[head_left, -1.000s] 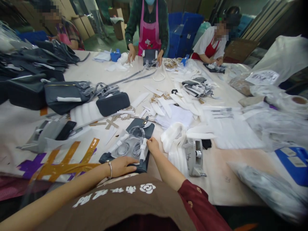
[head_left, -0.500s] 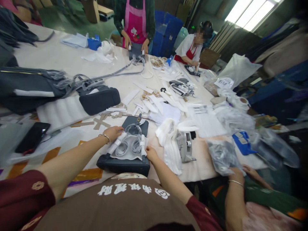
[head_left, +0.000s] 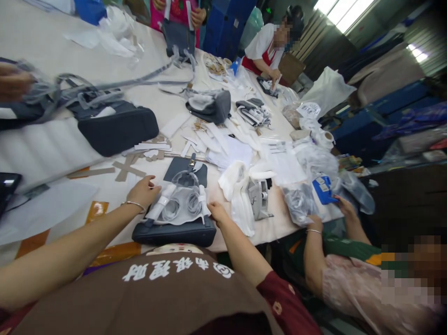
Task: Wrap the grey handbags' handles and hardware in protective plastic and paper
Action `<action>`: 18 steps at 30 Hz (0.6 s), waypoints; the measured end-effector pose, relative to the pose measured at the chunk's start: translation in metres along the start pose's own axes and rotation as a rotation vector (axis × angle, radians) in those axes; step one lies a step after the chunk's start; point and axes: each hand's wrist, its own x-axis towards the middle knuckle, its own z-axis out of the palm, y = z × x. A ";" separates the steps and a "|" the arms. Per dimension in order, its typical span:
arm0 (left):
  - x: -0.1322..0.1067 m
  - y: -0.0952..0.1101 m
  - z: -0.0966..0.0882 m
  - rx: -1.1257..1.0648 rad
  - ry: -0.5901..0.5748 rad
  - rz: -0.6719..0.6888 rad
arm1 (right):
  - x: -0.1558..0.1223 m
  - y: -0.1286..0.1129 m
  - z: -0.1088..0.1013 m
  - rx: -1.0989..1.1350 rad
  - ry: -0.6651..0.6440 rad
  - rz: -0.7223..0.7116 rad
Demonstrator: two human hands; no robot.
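Two hands, left (head_left: 143, 191) and right (head_left: 218, 212), fingers loosely spread beside a dark handbag (head_left: 173, 237)

"What's lying on the desk (head_left: 275, 232)?"

"A dark handbag (head_left: 173, 235) at bottom centre, with a tape dispenser (head_left: 257, 200) to its right."

"And further up?"

"A gray bag (head_left: 209, 106) near the middle, a black case (head_left: 117, 128) at left, and white paper strips (head_left: 216, 139) scattered between them."
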 end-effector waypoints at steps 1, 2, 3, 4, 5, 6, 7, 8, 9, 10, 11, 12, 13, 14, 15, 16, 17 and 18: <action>-0.013 0.004 -0.006 0.003 0.091 0.085 | -0.007 0.001 -0.002 0.003 -0.001 0.012; -0.028 0.010 -0.012 -0.005 0.141 0.213 | -0.015 0.001 -0.004 0.016 -0.014 0.024; -0.043 0.018 -0.015 -0.031 0.122 0.371 | -0.021 0.000 -0.005 0.038 -0.034 0.038; -0.058 0.029 -0.016 -0.062 0.020 0.546 | -0.026 -0.002 -0.006 0.064 -0.057 0.051; -0.071 0.040 -0.015 -0.068 -0.106 0.702 | -0.029 -0.004 -0.006 0.087 -0.076 0.062; -0.082 0.053 -0.011 -0.048 -0.218 0.836 | -0.031 -0.006 -0.006 0.103 -0.089 0.069; -0.090 0.064 -0.005 -0.020 -0.271 0.918 | -0.032 -0.009 -0.006 0.109 -0.098 0.072; -0.095 0.075 0.002 0.010 -0.308 0.963 | -0.032 -0.012 -0.006 0.102 -0.102 0.068; -0.097 0.083 0.010 0.048 -0.329 0.980 | -0.032 -0.014 -0.006 0.091 -0.110 0.061; -0.098 0.090 0.018 0.085 -0.334 0.974 | -0.032 -0.015 -0.006 0.083 -0.119 0.053; -0.098 0.094 0.026 0.122 -0.338 0.954 | -0.032 -0.015 -0.007 0.083 -0.129 0.047; -0.098 0.098 0.033 0.158 -0.338 0.925 | -0.032 -0.015 -0.008 0.090 -0.139 0.043; -0.097 0.100 0.039 0.191 -0.336 0.886 | -0.033 -0.014 -0.009 0.101 -0.153 0.042; -0.098 0.102 0.043 0.222 -0.336 0.834 | -0.035 -0.013 -0.011 0.115 -0.174 0.044; -0.100 0.105 0.047 0.250 -0.341 0.761 | -0.037 -0.012 -0.013 0.130 -0.203 0.043; -0.102 0.107 0.050 0.271 -0.352 0.664 | -0.039 -0.011 -0.015 0.140 -0.240 0.040; -0.104 0.110 0.053 0.283 -0.368 0.551 | -0.041 -0.011 -0.016 0.144 -0.281 0.035; -0.107 0.113 0.055 0.282 -0.385 0.430 | -0.042 -0.012 -0.017 0.141 -0.320 0.026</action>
